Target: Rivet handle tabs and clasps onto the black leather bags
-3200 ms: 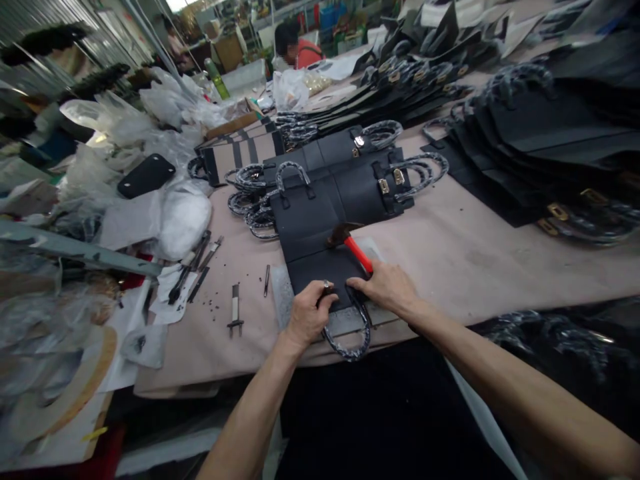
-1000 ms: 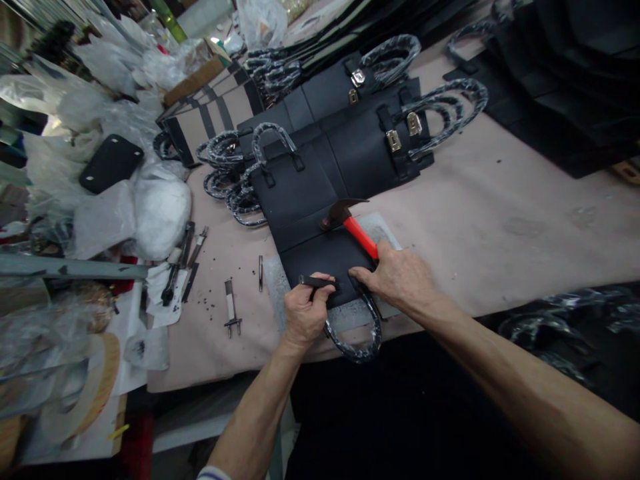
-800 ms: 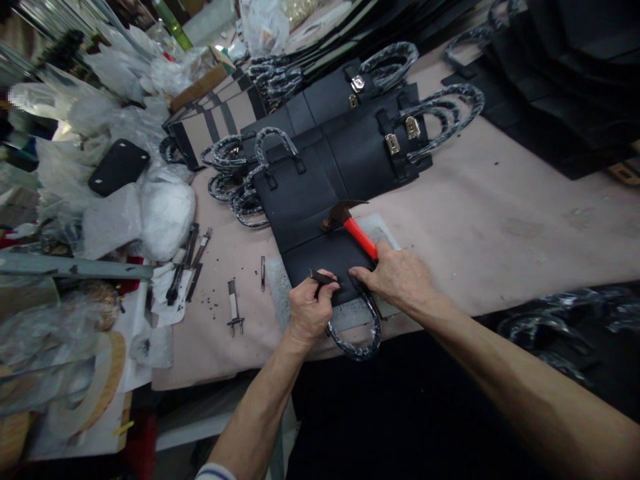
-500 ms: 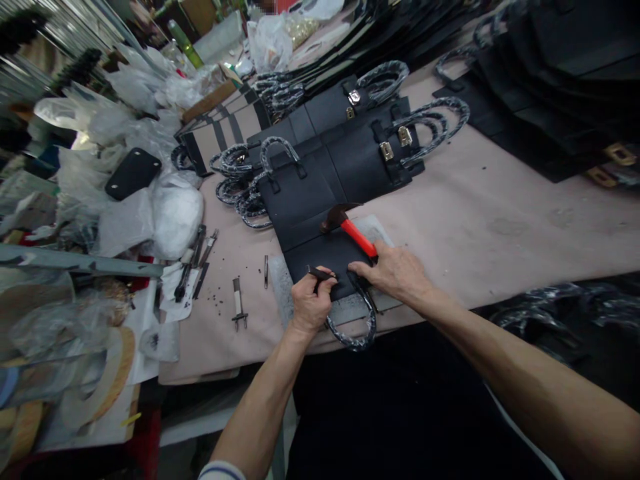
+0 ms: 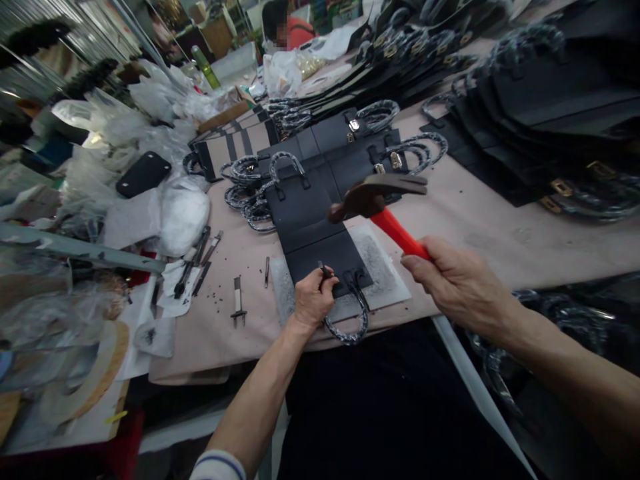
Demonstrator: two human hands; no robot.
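Observation:
My right hand grips the red handle of a claw hammer, raised above the work with its head over the black bag panel. Between the fingers of my left hand is a short dark metal punch, held over the panel's near end; its lower tip is hidden by the fingers. A plastic-wrapped handle loops from the panel's near edge toward my body. Under the panel lies a pale, speckled slab.
Left of the slab lie a thin metal punch and a pronged tool. More black bags with wrapped handles are stacked at the right. Plastic bags crowd the left. A person in red is at the back.
My right hand has lifted the hammer up and to the right, off the panel. My left hand stays at nearly the same spot with the punch. The camera view has shifted slightly.

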